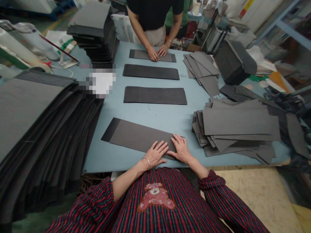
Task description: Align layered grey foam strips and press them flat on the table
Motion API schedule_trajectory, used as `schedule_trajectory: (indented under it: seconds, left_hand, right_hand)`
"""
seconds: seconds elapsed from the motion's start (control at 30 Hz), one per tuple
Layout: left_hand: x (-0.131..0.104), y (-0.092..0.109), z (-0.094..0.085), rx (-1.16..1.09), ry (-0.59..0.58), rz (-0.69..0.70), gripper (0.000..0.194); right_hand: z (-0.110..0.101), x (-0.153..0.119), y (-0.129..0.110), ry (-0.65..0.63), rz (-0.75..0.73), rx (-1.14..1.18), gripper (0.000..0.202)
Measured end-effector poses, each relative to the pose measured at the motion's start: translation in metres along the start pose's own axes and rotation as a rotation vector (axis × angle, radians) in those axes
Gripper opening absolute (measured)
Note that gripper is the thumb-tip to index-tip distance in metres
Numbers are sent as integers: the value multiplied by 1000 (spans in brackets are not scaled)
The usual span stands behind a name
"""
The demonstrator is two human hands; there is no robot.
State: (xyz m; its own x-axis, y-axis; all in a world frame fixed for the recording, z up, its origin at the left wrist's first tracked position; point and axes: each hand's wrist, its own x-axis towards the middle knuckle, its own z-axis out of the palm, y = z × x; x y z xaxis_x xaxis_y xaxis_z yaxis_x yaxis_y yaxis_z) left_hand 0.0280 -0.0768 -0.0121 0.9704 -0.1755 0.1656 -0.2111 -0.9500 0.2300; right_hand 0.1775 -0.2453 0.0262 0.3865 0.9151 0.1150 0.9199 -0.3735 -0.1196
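Note:
A long dark-grey panel [136, 134] lies at a slant on the table in front of me, with a black strip at its left end. My left hand [156, 154] rests flat on its near edge, fingers stretched toward the right. Close beside it, my right hand [180, 148] lies on the panel's right end with fingers spread. Neither hand grips anything. Farther up the table are two dark strips, a nearer one [155, 95] and a farther one [151, 72], both lying flat.
Loose grey panels are piled on the right [236, 121], with more fanned out behind [202, 69]. Large stacks of dark sheets stand at left [36, 106] and back left [91, 19]. Across the blue table [145, 111], another person's hands [157, 53] touch a similar panel.

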Motion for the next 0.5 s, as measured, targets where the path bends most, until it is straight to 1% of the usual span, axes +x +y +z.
schedule_trajectory:
  seconds: [0.07, 0.1, 0.17, 0.27, 0.37, 0.5]
  left_hand:
    - [-4, 1, -3, -17, -4, 26, 82]
    - [-6, 2, -4, -26, -9, 41, 84]
    - [-9, 3, -5, -41, -23, 70, 87]
    - [-11, 3, -5, -55, -41, 88, 88]
    - [-12, 3, -6, -70, -48, 98, 89]
    - [-14, 5, -8, -87, -54, 109, 89]
  right_hand:
    - [-5, -22, -6, -89, -79, 9, 98]
    - [-6, -31, -9, -128, -98, 8, 105]
    - [-9, -45, -14, -167, -101, -2, 108]
    - [-11, -55, -17, -165, -105, -15, 94]
    - [-14, -61, -16, -156, -149, -2, 79]
    - [-16, -73, -10, -165, -201, 13, 75]
